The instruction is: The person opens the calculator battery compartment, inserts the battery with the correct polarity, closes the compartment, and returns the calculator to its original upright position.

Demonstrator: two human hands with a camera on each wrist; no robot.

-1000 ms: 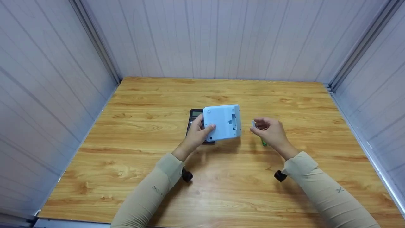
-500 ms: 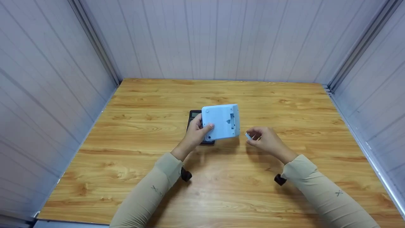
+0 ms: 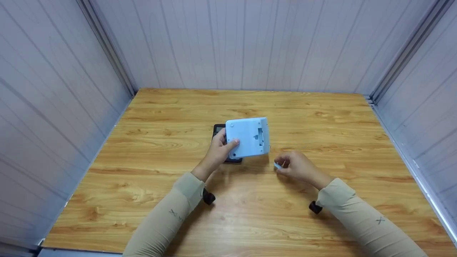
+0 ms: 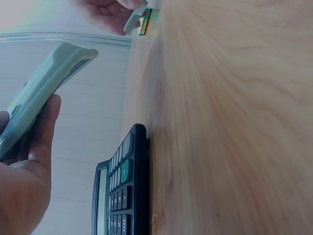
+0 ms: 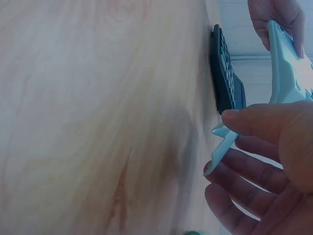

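My left hand (image 3: 216,150) grips a light blue calculator (image 3: 246,137) by its left edge, thumb across the back. Its back faces up toward the head camera, and the battery slot (image 3: 260,137) near its right side is uncovered. My right hand (image 3: 298,167) pinches a small light blue battery cover (image 5: 224,147) between thumb and fingers, low over the table and right of the calculator. A green and gold battery (image 4: 145,22) shows beside the right hand in the left wrist view; that hand hides it in the head view.
A black calculator (image 4: 122,191) lies face up on the wooden table (image 3: 160,200), partly hidden under the left hand and the light blue one. Pale panel walls (image 3: 228,43) enclose the table at the back and both sides.
My right hand has moved down and slightly left with the battery cover, hiding the green battery in the head view. The left hand and light blue calculator have shifted slightly left.
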